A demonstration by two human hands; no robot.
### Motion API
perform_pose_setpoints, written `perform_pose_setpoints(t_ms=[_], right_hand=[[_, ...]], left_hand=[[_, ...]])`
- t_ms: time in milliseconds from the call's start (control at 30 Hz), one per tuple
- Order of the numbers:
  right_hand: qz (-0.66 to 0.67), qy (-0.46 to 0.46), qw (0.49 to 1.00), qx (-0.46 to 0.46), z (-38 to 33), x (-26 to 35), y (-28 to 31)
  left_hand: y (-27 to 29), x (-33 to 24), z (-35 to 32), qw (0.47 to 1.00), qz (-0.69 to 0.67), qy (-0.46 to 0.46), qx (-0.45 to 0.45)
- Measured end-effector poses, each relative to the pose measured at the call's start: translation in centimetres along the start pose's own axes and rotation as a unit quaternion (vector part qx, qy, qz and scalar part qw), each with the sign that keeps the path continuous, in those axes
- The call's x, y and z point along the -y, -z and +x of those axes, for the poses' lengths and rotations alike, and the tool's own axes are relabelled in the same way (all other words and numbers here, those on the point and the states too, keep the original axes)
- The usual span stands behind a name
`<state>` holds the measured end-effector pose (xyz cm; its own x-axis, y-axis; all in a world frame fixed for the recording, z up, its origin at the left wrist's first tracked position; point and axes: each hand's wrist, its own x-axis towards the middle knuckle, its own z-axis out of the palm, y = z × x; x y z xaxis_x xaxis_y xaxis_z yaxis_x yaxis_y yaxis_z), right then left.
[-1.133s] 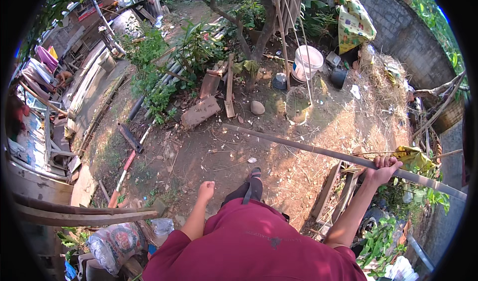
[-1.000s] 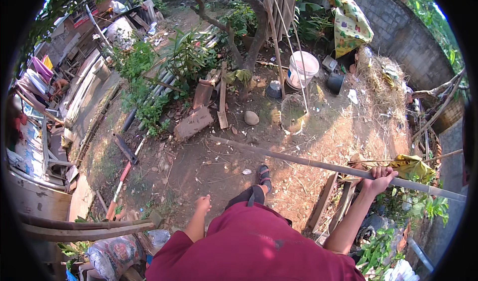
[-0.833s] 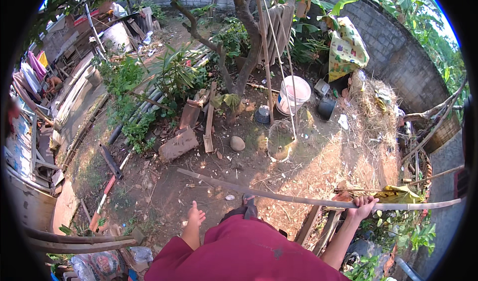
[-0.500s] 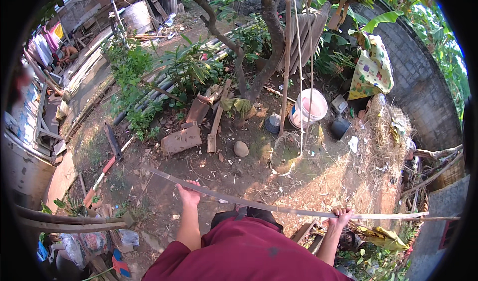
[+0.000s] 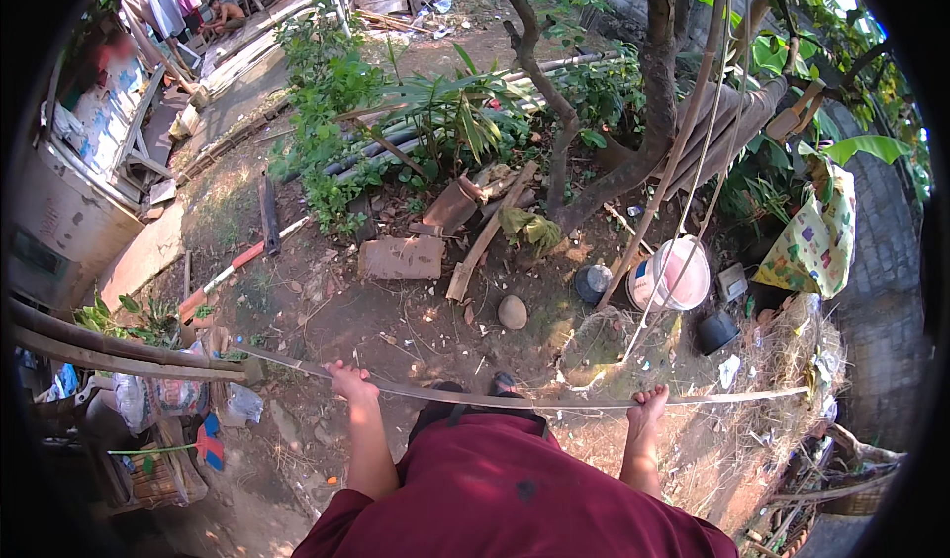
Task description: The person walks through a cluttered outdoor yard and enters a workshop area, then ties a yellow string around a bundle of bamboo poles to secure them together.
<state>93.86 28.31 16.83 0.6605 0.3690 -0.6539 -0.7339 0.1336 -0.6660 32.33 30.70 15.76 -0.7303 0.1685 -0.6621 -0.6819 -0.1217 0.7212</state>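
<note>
Strip [image 5: 574, 403] above sun-dappled dirt yard [image 5: 396, 311]

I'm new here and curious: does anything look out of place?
Mildly: a white scrap lies on the soil near the dark bucket, like litter. The strip in the left hand and right hand looks bowed, though the lens may exaggerate that.

Left fingers [image 5: 347, 370], right fingers [image 5: 651, 395], both on a long strip [image 5: 495, 400] (held crosswise), rounded stone [image 5: 513, 312], white bucket [image 5: 643, 286] beyond

Dirt ground [image 5: 287, 301] (sun-dappled), grey block wall [image 5: 879, 276] right.
</note>
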Motion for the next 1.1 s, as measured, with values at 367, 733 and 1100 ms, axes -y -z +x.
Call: perform_pose_setpoints(t_ms=[367,733,1100], right_hand=[[-0.119,0.067,0.990,0.029,0.6,-11.2,-12.5],[-0.154,0.001,0.985,-0.077,-14.7,-33.2,-22.9],[-0.236,-0.017,0.970,-0.051,-15.8,-37.5,-22.5]], left_hand=[[-6.2,-1.2,13.0,0.987,0.029,0.070,-0.145],[-22.0,-18.4,34.4,0.997,-0.009,0.024,-0.078],[-23.6,-20.7,41.7,0.982,0.072,0.066,-0.162]])
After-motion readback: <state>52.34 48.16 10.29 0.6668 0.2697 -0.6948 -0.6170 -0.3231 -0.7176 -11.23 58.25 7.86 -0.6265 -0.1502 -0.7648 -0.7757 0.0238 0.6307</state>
